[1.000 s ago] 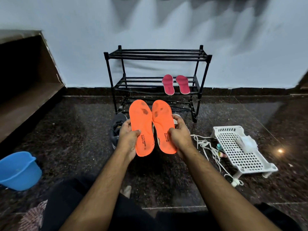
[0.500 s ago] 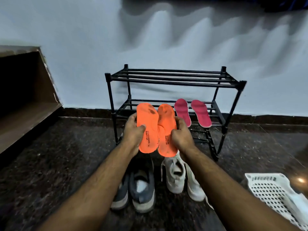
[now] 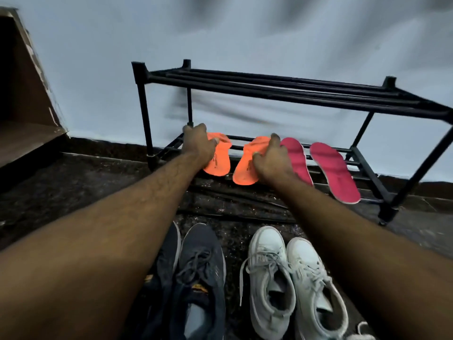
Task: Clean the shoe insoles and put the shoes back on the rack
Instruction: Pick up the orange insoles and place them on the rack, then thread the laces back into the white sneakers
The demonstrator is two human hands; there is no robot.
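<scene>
Two orange insoles lie on the middle shelf of the black shoe rack. My left hand grips the left orange insole; my right hand grips the right orange insole. Both insoles rest on the shelf bars, heels hanging over the front. To their right, two pink insoles lean on the same shelf. On the floor in front stand a pair of dark grey sneakers and a pair of white sneakers, both unlaced at the top.
The rack stands against a pale wall on a dark speckled stone floor. A brown wooden step or ledge rises at the left. The rack's top shelf holds nothing.
My hands have carried the two orange insoles forward and down onto the rack's middle shelf, spreading them apart. The view has moved closer to the rack.
</scene>
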